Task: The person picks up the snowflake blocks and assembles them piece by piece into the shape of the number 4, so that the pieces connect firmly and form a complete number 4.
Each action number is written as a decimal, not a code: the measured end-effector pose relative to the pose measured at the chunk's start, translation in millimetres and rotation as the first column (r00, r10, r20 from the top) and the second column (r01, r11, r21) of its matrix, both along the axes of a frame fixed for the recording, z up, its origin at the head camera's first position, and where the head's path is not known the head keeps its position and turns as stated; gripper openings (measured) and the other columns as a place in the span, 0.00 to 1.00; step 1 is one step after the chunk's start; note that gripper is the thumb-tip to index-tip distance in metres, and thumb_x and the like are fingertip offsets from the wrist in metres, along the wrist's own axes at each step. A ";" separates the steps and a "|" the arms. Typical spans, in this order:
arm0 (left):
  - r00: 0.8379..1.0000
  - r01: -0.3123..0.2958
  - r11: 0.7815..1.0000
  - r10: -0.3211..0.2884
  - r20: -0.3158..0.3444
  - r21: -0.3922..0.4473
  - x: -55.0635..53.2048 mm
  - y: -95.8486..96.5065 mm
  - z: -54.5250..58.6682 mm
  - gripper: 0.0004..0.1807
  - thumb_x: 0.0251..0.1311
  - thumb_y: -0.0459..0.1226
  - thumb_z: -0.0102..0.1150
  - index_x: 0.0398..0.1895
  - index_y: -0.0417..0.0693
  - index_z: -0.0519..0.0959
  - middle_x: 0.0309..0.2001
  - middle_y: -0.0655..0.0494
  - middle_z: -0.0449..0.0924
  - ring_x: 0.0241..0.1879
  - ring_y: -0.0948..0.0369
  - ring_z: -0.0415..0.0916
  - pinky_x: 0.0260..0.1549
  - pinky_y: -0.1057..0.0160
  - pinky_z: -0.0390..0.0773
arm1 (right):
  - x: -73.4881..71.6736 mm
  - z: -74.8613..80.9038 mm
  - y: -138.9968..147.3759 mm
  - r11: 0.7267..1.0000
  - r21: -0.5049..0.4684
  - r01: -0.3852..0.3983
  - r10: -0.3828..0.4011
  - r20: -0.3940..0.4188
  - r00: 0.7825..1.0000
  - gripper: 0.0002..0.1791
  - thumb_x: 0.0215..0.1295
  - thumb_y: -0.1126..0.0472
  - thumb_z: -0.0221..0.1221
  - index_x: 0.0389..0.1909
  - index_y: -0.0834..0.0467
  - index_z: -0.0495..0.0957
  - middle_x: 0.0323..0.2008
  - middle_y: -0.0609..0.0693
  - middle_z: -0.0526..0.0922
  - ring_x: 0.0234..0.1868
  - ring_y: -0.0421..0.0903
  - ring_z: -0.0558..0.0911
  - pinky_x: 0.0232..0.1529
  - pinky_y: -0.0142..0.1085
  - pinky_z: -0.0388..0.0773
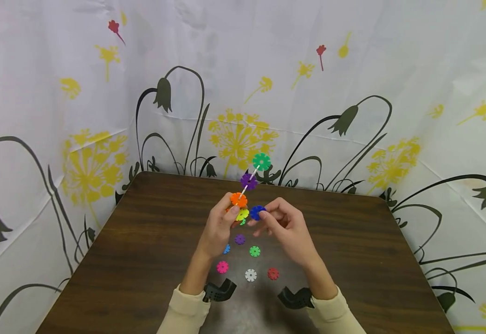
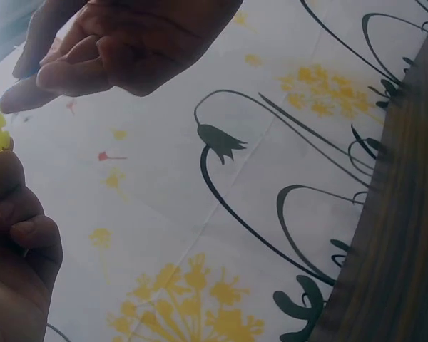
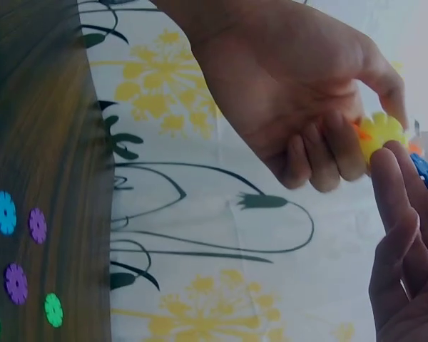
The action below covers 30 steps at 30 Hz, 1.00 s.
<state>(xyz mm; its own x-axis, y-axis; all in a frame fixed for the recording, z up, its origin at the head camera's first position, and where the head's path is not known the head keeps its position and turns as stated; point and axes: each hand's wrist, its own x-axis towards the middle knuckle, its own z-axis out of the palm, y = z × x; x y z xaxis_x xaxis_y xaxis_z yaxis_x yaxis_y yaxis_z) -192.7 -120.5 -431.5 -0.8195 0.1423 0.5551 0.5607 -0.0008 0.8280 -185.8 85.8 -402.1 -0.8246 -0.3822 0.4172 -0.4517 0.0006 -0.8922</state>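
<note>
My left hand (image 1: 219, 227) grips the lower end of a chain of notched plastic discs near the orange disc (image 1: 239, 200). Above that, the chain leans up and away through a purple disc (image 1: 249, 181) to a green disc (image 1: 261, 162), with white pieces seen edge-on between them. A yellow disc (image 3: 382, 137) sits at the left fingers, beside the orange. Between thumb and fingers, my right hand (image 1: 289, 228) pinches a dark blue disc (image 1: 257, 213) just right of the yellow one. Whether blue and yellow touch cannot be told.
Loose discs lie on the dark wooden table (image 1: 151, 260) below the hands: purple (image 1: 240, 239), light blue (image 1: 227, 249), green (image 1: 255, 251), pink (image 1: 223, 267), white (image 1: 250, 275) and red (image 1: 273, 273). A patterned white curtain (image 1: 234, 55) hangs behind the table.
</note>
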 end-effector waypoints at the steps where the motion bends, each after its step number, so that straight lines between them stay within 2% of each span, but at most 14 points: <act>1: 1.000 0.004 1.000 -0.004 0.000 -0.005 0.4 0.5 0.7 0.11 0.79 0.37 0.41 0.44 0.40 0.73 0.26 0.50 0.66 0.23 0.58 0.63 0.25 0.68 0.66 | 0.8 0.3 -1.7 1.000 -0.001 0.007 -0.007 -0.001 1.000 0.03 0.81 0.66 0.59 0.47 0.63 0.78 0.39 0.64 0.92 0.30 0.53 0.92 0.32 0.35 0.86; 6: 1.000 0.000 1.000 0.000 -0.003 -0.021 0.9 2.2 2.0 0.11 0.79 0.36 0.41 0.44 0.40 0.73 0.28 0.50 0.66 0.23 0.56 0.62 0.24 0.68 0.65 | 2.9 0.3 -6.6 1.000 0.001 0.018 -0.018 -0.004 1.000 0.03 0.80 0.66 0.60 0.46 0.63 0.78 0.38 0.63 0.92 0.31 0.61 0.90 0.37 0.41 0.90; 9: 1.000 -0.004 0.999 0.005 0.013 -0.035 1.7 2.2 1.8 0.10 0.79 0.36 0.42 0.45 0.41 0.73 0.28 0.50 0.66 0.23 0.60 0.62 0.24 0.68 0.64 | 3.8 -0.4 -7.5 0.998 0.047 0.049 -0.048 -0.039 0.998 0.03 0.80 0.66 0.60 0.46 0.62 0.79 0.36 0.60 0.93 0.31 0.56 0.90 0.40 0.42 0.90; 14: 0.999 -0.004 0.998 0.007 0.046 -0.065 3.0 2.3 1.4 0.10 0.81 0.38 0.41 0.45 0.44 0.72 0.29 0.52 0.66 0.25 0.63 0.62 0.26 0.69 0.65 | 7.0 0.3 -10.0 0.976 0.158 0.148 -0.127 -0.135 0.983 0.04 0.81 0.62 0.60 0.44 0.58 0.80 0.32 0.51 0.92 0.30 0.48 0.89 0.34 0.38 0.86; 19: 0.995 -0.096 0.993 0.096 0.001 -0.075 3.1 4.5 1.3 0.10 0.79 0.37 0.42 0.42 0.44 0.73 0.25 0.55 0.66 0.23 0.64 0.62 0.22 0.68 0.65 | 9.3 -0.4 -17.2 0.965 0.185 0.186 -0.146 -0.207 0.967 0.02 0.80 0.64 0.60 0.43 0.56 0.80 0.29 0.49 0.90 0.29 0.45 0.88 0.33 0.39 0.87; 23: 0.987 -0.160 0.983 0.157 -0.038 -0.085 3.5 6.0 1.6 0.09 0.76 0.37 0.43 0.41 0.44 0.73 0.23 0.59 0.64 0.20 0.66 0.60 0.19 0.67 0.63 | 10.7 -0.9 -22.8 0.966 0.176 0.192 -0.153 -0.215 0.965 0.03 0.81 0.64 0.60 0.43 0.57 0.79 0.27 0.48 0.89 0.28 0.45 0.88 0.35 0.39 0.88; 26: 0.992 -0.127 0.989 0.125 -0.026 -0.074 3.8 6.8 1.8 0.08 0.76 0.37 0.43 0.43 0.44 0.73 0.24 0.59 0.63 0.21 0.66 0.59 0.20 0.68 0.61 | 11.1 -0.7 -23.8 0.967 0.157 0.198 -0.165 -0.200 0.966 0.03 0.81 0.63 0.59 0.43 0.57 0.79 0.27 0.48 0.88 0.28 0.46 0.87 0.35 0.39 0.88; 28: 0.998 -0.064 0.996 0.065 0.003 -0.056 4.2 7.8 2.2 0.08 0.78 0.37 0.44 0.45 0.43 0.72 0.26 0.57 0.64 0.22 0.65 0.60 0.21 0.68 0.62 | 10.5 -1.3 -23.1 0.968 0.149 0.203 -0.175 -0.185 0.967 0.04 0.82 0.62 0.59 0.43 0.58 0.79 0.27 0.49 0.88 0.28 0.46 0.86 0.34 0.38 0.87; 30: 0.999 0.025 0.999 -0.023 0.049 -0.031 4.0 9.3 1.9 0.07 0.80 0.36 0.45 0.48 0.42 0.71 0.27 0.55 0.65 0.22 0.64 0.61 0.22 0.68 0.64 | 9.8 -2.0 -21.5 0.965 0.148 0.216 -0.190 -0.173 0.966 0.05 0.82 0.61 0.59 0.44 0.58 0.79 0.28 0.49 0.87 0.28 0.46 0.85 0.34 0.37 0.86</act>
